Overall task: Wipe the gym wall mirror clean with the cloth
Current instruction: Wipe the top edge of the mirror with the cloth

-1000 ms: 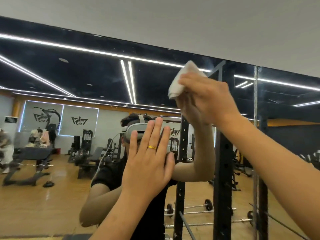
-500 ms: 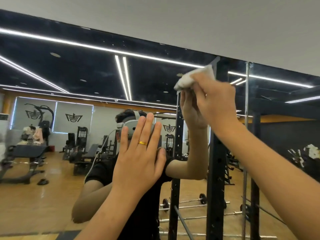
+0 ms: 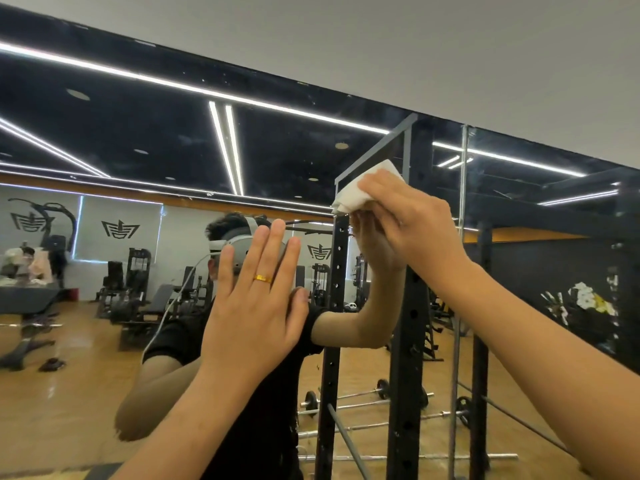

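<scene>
The wall mirror (image 3: 145,140) fills most of the head view and reflects the gym. My right hand (image 3: 412,220) grips a bunched white cloth (image 3: 363,192) and presses it against the glass, right of centre. The cloth sticks out above and left of my fingers. My left hand (image 3: 256,306) lies flat on the mirror with straight fingers, lower and to the left, a gold ring on one finger. Both forearms reach up from the bottom of the view. My own reflection sits behind the two hands.
A vertical seam (image 3: 462,237) between mirror panels runs just right of my right hand. The grey wall (image 3: 415,46) borders the mirror's slanted top edge. Reflected in the glass are a black rack, barbells, benches and a wooden floor.
My right hand has moved the cloth to the right and downward across the glass. My left hand stays flat on the mirror in the same pose.
</scene>
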Demonstrator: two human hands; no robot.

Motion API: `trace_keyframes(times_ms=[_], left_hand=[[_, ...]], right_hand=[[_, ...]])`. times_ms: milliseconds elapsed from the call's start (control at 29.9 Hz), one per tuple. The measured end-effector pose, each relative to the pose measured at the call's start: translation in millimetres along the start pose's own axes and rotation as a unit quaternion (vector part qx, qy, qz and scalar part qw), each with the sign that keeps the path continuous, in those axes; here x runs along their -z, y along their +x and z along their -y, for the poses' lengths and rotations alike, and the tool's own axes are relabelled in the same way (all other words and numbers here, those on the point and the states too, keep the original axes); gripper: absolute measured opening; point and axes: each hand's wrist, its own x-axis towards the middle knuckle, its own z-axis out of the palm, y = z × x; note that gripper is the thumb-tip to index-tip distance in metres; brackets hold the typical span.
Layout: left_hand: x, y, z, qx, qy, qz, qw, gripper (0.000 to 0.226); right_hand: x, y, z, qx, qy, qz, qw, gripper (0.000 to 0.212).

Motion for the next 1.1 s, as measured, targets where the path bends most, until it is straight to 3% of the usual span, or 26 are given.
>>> trace_keyframes(times_ms=[201,334,435,568,669,869,1003,1103], left_hand=[[0.2,0.0,0.2,0.0,-0.001,-0.003,1.0,0.069],[1.1,0.0,0.6,-0.002,-0.001,-0.006,1.0,0.069],[1.4,0.9,0.4,-0.001,-0.005,-0.008,1.0,0.069],[2.9,2.1,-0.1,-0.002,0.002,-0.005,1.0,0.068],[4.4,2.1,-0.3,-0.003,0.001,-0.008,1.0,0.067],[5.0,2.1,-1.4,-0.003,-0.003,-0.02,1.0,0.067],[5.7,2.3,-1.0,-0.001,-0.004,-0.016,1.0,0.067],[5.8,2.5,-0.6,-0.004,-0.003,-0.012,1.0,0.067]], right_hand=[[7.9,50.4,-12.6,-0.003,-0.008,-0.063,0.998,0.031],[5.7,77.5,-29.6,-0.089,-0.034,-0.073,0.993,0.029],[-0.1,69.6,-15.9,-0.147,0.008,-0.101,0.984,0.028],[2.3,15.9,16.0,-0.062,-0.002,-0.059,0.996,0.041],[11.2,17.0,-4.0,0.017,-0.041,-0.027,0.999,0.04],[20.7,81.4,-55.8,-0.05,-0.092,-0.068,0.992,0.03],[1.0,43.5,-33.3,-0.146,-0.035,-0.082,0.985,0.029],[2.7,-5.5,-17.7,-0.06,-0.051,-0.044,0.996,0.03]])
